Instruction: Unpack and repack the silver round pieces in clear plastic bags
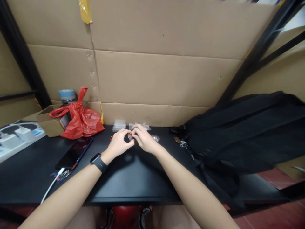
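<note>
1. Small round disc [130,136], partly hidden, is at the fingertips, just above the black tabletop [133,178], ctr of view.
2. L hand [120,141]: thumb & index curled in a C, clamped on the disc; exact contact pts hidden. R hand [144,139]: fingertips bunched at the disc's R edge; can't tell if they're pinched tight or only touching.
3. Writing: white label [64,121] by the red bag has print, too small to read. Brown tag [177,140] near the backpack, ditto.
4. Just beyond the hands: stack of clear plastic packets [119,125] on L, crumpled clear plastic [145,126] on R, partly blocked by R hand. Clear round roll [155,138] just R of R hand.
5. L side: knotted red plastic bag [81,122] against open cardboard box [51,122]; blue-lidded container [67,94] behind. Smartphone [73,154], dark screen, w/ white cable [51,187] plugged in. White power strip [21,141] w/ chargers, far L.
6. R side: black backpack [250,133] takes up much of the table; metal rings [183,144] at its near L edge.
7. Dark smartwatch [99,162] on L wrist. Cardboard panel [154,79] walls off the back.
</note>
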`<action>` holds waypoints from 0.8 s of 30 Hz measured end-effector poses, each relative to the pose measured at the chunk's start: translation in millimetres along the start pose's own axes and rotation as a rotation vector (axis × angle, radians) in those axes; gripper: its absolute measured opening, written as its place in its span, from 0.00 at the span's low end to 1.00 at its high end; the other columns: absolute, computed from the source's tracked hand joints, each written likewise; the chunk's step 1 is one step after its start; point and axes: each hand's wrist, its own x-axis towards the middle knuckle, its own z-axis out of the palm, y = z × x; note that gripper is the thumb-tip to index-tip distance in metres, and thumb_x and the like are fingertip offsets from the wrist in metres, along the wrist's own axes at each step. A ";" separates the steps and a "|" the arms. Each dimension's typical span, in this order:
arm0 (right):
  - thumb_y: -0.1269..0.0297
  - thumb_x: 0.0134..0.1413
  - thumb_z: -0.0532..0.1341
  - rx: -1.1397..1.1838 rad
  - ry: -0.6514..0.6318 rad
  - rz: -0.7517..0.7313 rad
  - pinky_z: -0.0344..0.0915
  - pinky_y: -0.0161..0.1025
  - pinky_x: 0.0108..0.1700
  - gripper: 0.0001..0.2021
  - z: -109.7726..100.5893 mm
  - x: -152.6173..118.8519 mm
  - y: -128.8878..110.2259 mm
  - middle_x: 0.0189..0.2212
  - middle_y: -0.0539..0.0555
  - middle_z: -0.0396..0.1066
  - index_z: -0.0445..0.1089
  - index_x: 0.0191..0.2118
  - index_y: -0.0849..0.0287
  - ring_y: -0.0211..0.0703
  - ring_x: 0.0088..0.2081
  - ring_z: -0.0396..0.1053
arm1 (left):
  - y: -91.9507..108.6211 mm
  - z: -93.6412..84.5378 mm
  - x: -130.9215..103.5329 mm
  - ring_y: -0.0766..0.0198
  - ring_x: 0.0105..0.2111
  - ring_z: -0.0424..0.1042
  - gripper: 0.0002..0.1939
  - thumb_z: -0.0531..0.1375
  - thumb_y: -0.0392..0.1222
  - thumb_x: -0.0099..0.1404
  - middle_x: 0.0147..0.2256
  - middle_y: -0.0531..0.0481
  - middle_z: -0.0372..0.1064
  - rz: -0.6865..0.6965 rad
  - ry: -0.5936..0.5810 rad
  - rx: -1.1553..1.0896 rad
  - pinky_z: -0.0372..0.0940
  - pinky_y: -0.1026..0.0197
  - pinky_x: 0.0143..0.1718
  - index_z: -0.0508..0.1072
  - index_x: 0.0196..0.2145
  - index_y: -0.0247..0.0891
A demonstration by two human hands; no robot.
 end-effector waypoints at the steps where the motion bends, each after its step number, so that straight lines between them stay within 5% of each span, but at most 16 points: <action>1: 0.70 0.64 0.51 -0.031 0.000 0.003 0.61 0.51 0.57 0.07 -1.8 -1.0 2.3 0.48 0.61 0.63 0.65 0.38 0.57 0.49 0.52 0.63 | -1.7 0.7 0.8 0.57 0.38 0.73 0.11 0.62 0.37 0.55 0.37 0.49 0.74 -0.007 -0.007 0.007 0.66 0.58 0.44 0.75 0.38 0.40; 5: 0.70 0.64 0.53 -0.077 -0.005 0.028 0.59 0.53 0.58 0.06 -7.9 -3.0 7.2 0.49 0.61 0.63 0.66 0.37 0.57 0.50 0.53 0.62 | -7.1 3.2 0.6 0.57 0.40 0.73 0.10 0.63 0.39 0.56 0.39 0.49 0.74 -0.017 -0.029 0.003 0.65 0.57 0.46 0.78 0.38 0.42; 11: 0.64 0.63 0.58 0.049 -0.217 0.053 0.64 0.44 0.52 0.06 -16.3 -0.8 15.0 0.43 0.57 0.69 0.70 0.35 0.59 0.45 0.46 0.68 | -13.2 8.1 -4.6 0.53 0.44 0.70 0.07 0.63 0.46 0.60 0.40 0.49 0.74 -0.072 -0.111 0.108 0.61 0.51 0.48 0.81 0.30 0.45; 16: 0.64 0.57 0.63 -0.230 -0.174 0.380 0.64 0.42 0.49 0.07 -51.1 -16.6 50.1 0.40 0.58 0.72 0.72 0.39 0.61 0.45 0.42 0.70 | -16.3 14.6 -8.6 0.55 0.41 0.70 0.06 0.62 0.44 0.62 0.34 0.50 0.77 -0.026 -0.259 0.071 0.60 0.54 0.46 0.81 0.32 0.46; 20: 0.64 0.44 0.71 -0.357 -0.333 0.700 0.65 0.38 0.44 0.17 -70.5 -35.2 76.7 0.41 0.58 0.74 0.74 0.42 0.60 0.46 0.40 0.72 | -13.7 19.7 -11.2 0.55 0.41 0.71 0.05 0.61 0.44 0.62 0.33 0.51 0.78 0.008 -0.302 0.024 0.60 0.56 0.44 0.78 0.34 0.46; 24: 0.69 0.43 0.71 -0.264 -0.366 0.743 0.66 0.36 0.44 0.17 -70.2 -41.1 85.4 0.39 0.56 0.77 0.74 0.43 0.59 0.44 0.39 0.74 | -22.1 14.3 -5.4 0.55 0.41 0.72 0.08 0.59 0.45 0.64 0.35 0.51 0.78 0.008 -0.206 0.035 0.61 0.56 0.44 0.77 0.40 0.47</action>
